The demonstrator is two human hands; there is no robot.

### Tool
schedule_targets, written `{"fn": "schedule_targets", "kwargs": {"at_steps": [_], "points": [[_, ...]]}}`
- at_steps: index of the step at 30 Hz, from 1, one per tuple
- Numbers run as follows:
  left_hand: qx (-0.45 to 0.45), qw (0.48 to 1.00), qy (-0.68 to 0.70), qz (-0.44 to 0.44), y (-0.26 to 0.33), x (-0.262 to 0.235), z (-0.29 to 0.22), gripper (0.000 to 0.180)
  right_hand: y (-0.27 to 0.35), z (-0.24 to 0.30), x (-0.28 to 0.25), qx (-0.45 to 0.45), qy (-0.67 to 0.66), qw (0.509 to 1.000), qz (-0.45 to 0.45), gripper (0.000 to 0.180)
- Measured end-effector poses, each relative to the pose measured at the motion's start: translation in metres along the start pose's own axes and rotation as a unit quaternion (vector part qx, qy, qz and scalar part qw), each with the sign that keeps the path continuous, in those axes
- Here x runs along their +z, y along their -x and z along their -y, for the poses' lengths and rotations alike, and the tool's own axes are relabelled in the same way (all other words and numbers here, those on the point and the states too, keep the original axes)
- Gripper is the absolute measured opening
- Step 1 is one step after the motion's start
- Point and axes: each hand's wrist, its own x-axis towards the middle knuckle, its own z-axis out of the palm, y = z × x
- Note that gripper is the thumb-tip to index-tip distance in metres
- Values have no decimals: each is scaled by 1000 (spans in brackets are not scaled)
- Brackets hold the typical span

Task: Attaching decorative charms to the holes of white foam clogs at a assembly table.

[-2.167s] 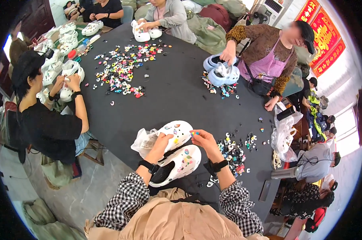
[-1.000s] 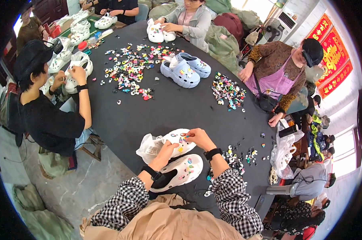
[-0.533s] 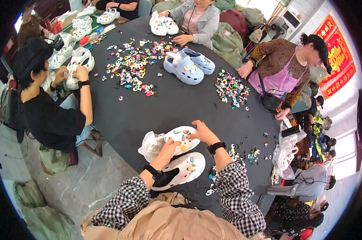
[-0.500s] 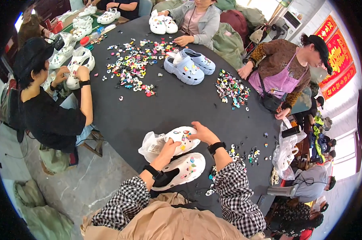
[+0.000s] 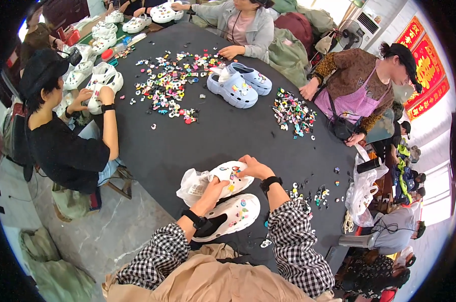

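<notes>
Two white clogs lie side by side on the dark table before me, colourful charms on their toes. My left hand [image 5: 213, 192] grips the side of the farther white clog [image 5: 227, 184], thumb on its upper. At that clog's toe, my right hand [image 5: 254, 168] closes its fingers round the front, beside the charms. Clear plastic wrapping [image 5: 189, 186] bunches at the farther clog's heel. Below my left wrist rests the nearer white clog [image 5: 238, 215], its dark inside partly covered by my arm.
Loose charms [image 5: 170, 88] spread over the far table [image 5: 187, 143], and another charm pile [image 5: 294, 113] lies right. Light-blue clogs [image 5: 233, 89] stand between them. More charms [image 5: 316, 195] lie by my right forearm, near a plastic bag [image 5: 360, 196]. Co-workers sit around; one at left holds a white clog [image 5: 103, 83].
My hands stay on the farther clog with hardly any movement. Across the table, a co-worker has moved a pair of white clogs leftward, toward the other table.
</notes>
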Motion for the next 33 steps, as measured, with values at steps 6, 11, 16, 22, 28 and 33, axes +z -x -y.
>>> {"fn": "schedule_targets", "kwargs": {"at_steps": [6, 11, 16, 22, 28, 33], "points": [[32, 999, 1, 3, 3, 11, -1, 32, 3, -11, -1, 16, -27, 999, -10, 78], [59, 998, -15, -6, -1, 5, 1, 27, 11, -16, 11, -39, -119, 992, -23, 77], [80, 996, -41, -2, -7, -1, 6, 39, 18, -25, 36, -122, -135, 964, -192, 65], [106, 993, -45, -20, -13, -5, 19, 36, 62, 20, 65, -232, 16, 893, -384, 20], [149, 980, -130, 9, -7, 11, 15, 38, 57, 5, 82, -224, -35, 891, -394, 16], [238, 923, -304, 10, -6, -4, 15, 39, 53, 16, 82, -225, -101, 904, -349, 12]]}}
